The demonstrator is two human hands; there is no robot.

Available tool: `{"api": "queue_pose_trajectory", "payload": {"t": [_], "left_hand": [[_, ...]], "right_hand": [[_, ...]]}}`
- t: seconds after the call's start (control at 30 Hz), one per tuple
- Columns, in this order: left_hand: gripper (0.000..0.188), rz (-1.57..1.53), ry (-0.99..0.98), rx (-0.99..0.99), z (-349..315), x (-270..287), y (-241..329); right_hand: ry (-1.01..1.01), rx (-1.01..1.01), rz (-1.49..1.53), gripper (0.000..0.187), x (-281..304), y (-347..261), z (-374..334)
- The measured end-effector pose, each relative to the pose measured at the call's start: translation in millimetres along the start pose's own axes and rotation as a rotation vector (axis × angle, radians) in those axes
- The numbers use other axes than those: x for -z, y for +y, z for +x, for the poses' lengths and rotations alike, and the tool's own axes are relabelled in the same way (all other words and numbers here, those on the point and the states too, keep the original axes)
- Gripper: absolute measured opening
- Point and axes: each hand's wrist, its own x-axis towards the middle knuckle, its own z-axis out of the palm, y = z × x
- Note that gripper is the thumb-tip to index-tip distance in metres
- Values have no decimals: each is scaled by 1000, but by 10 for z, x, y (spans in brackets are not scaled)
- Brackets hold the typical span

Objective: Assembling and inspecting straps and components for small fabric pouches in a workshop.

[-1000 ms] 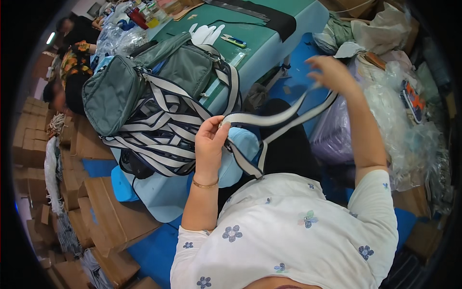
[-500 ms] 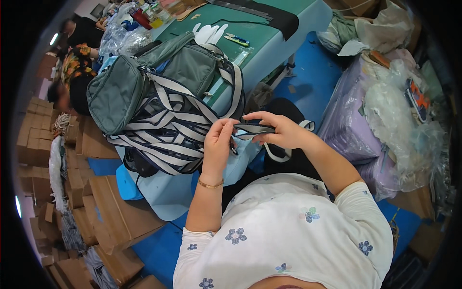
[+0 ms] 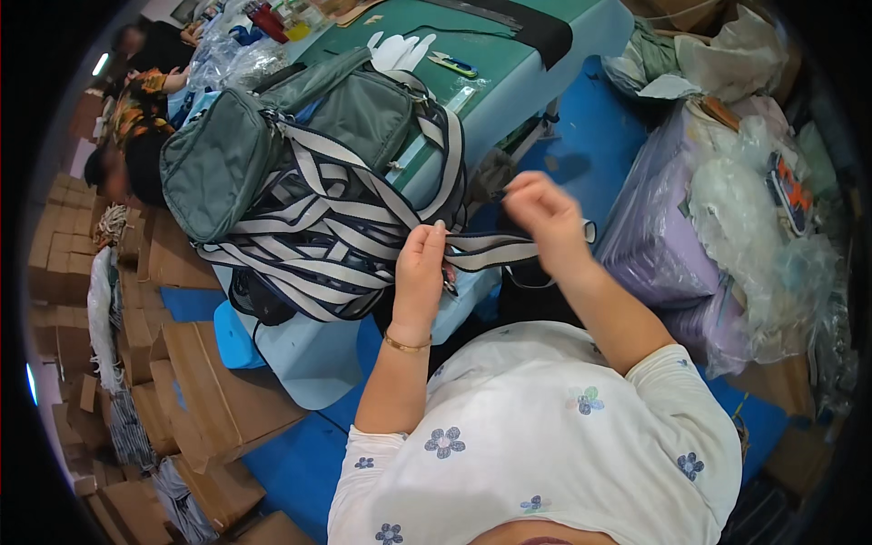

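Note:
My left hand [image 3: 421,272] pinches a navy-edged, pale grey webbing strap [image 3: 486,250] between thumb and fingers, beside the table edge. From there the strap runs right to my right hand [image 3: 551,227], which is raised, curled and partly blurred. A small dark bit shows at its fingertips; I cannot make out what it is. Just below my left fingers hangs a small metal and reddish piece [image 3: 449,279]. Close by on the left, a heap of the same striped straps [image 3: 336,236] spills over the table edge, against a grey-green fabric bag [image 3: 222,168].
Yellow-handled thread snips [image 3: 453,65] and white gloves [image 3: 398,53] lie on the green tabletop [image 3: 436,27]. Plastic-wrapped lilac bundles [image 3: 658,241] stand to the right. Cardboard boxes [image 3: 218,391] are stacked at left. Other people [image 3: 136,118] sit at the far left.
My right hand has moved up and right, away from my left hand. The strap between them is now stretched out longer. My left hand keeps its pinch and has shifted slightly right.

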Motion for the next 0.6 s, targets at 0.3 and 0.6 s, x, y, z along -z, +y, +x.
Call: {"api": "queue_pose_trajectory", "payload": {"t": [0.3,0.6], "left_hand": [[16,-321,30,43,21,159,62],[10,-265,87,-33,43,28,99]], "right_hand": [[-26,-90,-1126,22,1358,-209,86],[-791,-501,-338,38,239,-238,-593]]}}
